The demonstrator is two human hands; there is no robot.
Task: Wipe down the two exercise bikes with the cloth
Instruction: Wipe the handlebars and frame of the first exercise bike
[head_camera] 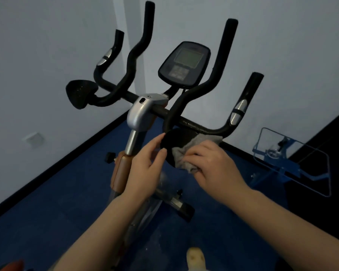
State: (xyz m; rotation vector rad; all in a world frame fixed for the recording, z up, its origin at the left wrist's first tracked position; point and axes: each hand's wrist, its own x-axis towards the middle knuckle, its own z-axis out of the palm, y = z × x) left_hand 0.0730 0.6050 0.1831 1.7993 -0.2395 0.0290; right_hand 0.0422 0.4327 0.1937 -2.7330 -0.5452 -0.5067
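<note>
Hands [176,163] with cloth [186,153] on bike pad [176,138].

An exercise bike [141,114] stands on the floor [67,192] in a corner. Its console [184,64] sits between the handlebars [219,79]. The right hand [209,165] presses a cloth [186,153] on the right elbow pad [176,141]; the left hand [145,163] holds that pad's left edge.
</note>
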